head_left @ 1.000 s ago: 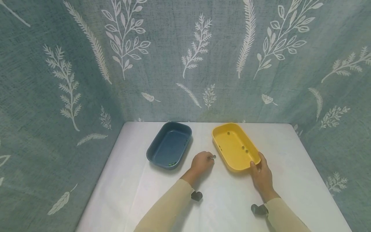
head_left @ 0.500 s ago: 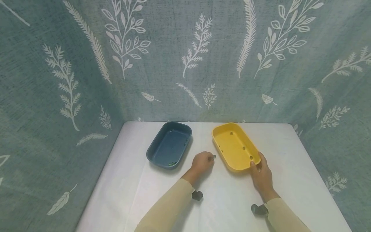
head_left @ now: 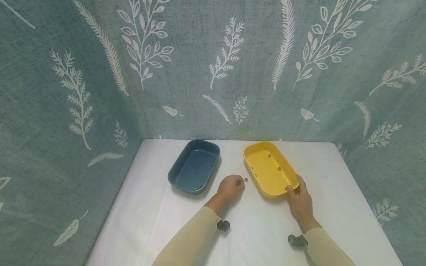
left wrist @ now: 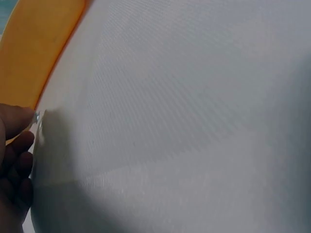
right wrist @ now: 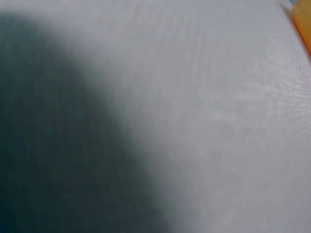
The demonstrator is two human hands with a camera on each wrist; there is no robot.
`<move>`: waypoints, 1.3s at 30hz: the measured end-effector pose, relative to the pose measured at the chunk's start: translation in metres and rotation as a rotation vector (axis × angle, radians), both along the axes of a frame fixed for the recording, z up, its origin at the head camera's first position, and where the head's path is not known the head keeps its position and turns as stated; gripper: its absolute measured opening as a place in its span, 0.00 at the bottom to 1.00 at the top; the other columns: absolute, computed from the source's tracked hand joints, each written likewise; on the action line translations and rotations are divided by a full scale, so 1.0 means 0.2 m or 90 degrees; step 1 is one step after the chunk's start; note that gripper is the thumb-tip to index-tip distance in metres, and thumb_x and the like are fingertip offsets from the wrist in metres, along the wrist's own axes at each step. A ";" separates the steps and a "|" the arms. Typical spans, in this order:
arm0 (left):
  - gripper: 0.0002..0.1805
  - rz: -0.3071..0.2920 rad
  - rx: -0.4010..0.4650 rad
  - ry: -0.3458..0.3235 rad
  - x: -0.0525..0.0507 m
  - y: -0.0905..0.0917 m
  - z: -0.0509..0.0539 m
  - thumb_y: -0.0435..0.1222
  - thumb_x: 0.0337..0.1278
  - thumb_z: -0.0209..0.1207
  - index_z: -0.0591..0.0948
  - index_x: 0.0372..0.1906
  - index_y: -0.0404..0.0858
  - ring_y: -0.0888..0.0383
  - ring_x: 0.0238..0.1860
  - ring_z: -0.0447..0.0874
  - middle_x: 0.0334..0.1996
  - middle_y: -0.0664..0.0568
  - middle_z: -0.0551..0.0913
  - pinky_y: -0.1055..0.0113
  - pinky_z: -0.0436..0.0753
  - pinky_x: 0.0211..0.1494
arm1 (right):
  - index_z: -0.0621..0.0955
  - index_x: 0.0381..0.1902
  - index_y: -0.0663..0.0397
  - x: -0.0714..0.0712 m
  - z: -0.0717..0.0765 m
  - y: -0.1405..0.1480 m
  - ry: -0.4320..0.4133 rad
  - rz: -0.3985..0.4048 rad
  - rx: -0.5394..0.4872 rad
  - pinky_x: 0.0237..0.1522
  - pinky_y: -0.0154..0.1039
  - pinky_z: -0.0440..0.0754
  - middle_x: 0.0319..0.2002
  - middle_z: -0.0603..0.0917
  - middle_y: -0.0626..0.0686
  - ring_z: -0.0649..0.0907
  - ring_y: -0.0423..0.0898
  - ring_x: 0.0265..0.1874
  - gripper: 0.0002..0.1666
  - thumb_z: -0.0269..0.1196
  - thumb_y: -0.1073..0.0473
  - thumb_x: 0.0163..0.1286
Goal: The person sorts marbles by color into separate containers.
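My right hand (head_left: 301, 203) grips the near right corner of the yellow tray (head_left: 263, 170), thumb at the rim. Several small round marbles (head_left: 279, 169) lie inside that tray. My left hand (head_left: 229, 188) is just left of the tray, low over the table. At its fingertips sits a single small glass marble (head_left: 246, 180), with a slight gap showing in the head view. The left wrist view shows the marble (left wrist: 36, 117) by one fingertip, with the other fingers loosely curled below. The right wrist view leaves the right hand out of sight.
To the left stands a dark blue tray (head_left: 194, 166) with some green marbles (head_left: 198, 188) at its near end and others along its right side. White cloth covers the table (head_left: 253, 236). A patterned green curtain (head_left: 193, 66) rises behind and at both sides.
Marbles in the yellow tray have rolled; one has reached the near right corner by my right thumb. My left hand has drawn back slightly, while the marble by it stays put.
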State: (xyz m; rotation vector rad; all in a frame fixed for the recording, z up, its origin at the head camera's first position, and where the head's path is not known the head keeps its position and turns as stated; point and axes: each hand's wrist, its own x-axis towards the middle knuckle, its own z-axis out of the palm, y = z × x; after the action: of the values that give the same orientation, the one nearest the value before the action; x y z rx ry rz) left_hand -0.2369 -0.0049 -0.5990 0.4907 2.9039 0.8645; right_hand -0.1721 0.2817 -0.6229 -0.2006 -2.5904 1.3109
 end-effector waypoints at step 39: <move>0.06 -0.040 0.075 0.034 -0.04 0.10 0.15 0.42 0.62 0.61 0.84 0.41 0.47 0.66 0.28 0.75 0.31 0.63 0.82 0.73 0.77 0.34 | 0.52 0.77 0.44 0.00 0.01 -0.01 -0.009 -0.002 0.013 0.67 0.64 0.57 0.72 0.61 0.62 0.61 0.65 0.69 0.39 0.52 0.45 0.75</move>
State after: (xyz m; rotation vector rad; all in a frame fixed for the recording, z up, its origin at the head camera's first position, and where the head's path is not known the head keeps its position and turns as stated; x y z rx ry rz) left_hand -0.2445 0.0155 -0.5688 0.6196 2.8785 1.0332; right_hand -0.1724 0.2802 -0.6201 -0.2112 -2.6122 1.2855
